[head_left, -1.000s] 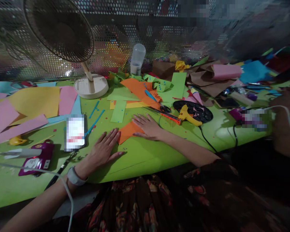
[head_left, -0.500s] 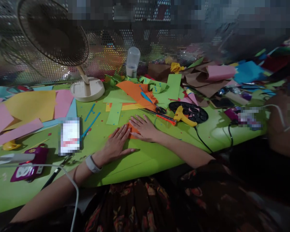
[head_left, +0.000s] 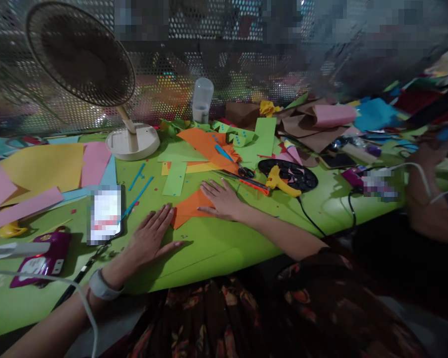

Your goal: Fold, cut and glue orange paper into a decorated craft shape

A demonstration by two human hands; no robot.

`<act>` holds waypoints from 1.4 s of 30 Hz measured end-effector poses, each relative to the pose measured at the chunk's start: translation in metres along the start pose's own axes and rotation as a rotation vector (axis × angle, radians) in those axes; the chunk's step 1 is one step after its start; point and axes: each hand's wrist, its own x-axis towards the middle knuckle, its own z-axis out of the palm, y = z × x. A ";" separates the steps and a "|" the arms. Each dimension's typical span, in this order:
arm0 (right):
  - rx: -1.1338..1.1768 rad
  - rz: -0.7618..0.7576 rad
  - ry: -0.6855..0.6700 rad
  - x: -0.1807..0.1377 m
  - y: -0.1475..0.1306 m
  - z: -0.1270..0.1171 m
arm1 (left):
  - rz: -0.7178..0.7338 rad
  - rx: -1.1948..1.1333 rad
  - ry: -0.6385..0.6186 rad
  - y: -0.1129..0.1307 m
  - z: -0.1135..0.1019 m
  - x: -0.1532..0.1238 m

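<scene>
The right hand (head_left: 222, 200) is lying flat and unclenched on the orange paper (head_left: 188, 209), which is stretching leftward to the fingertips of the similarly flattened left hand (head_left: 147, 239), while a yellow glue gun (head_left: 280, 183) is lying beyond the right forearm.

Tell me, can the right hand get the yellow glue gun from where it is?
Probably yes: the right hand lies flat on the orange paper, and the yellow glue gun is close by to its right. Only a low orange tool lies near the way.
</scene>
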 end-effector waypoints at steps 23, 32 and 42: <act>1.420 0.356 0.242 0.000 0.021 -0.030 | -0.335 -0.558 0.037 0.009 -0.030 0.041; 1.313 0.113 0.407 -0.007 -0.006 -0.023 | -0.495 -1.350 0.021 0.021 -0.036 0.064; 0.530 0.171 0.417 -0.026 0.029 -0.044 | 0.062 -0.345 0.414 -0.009 -0.049 0.054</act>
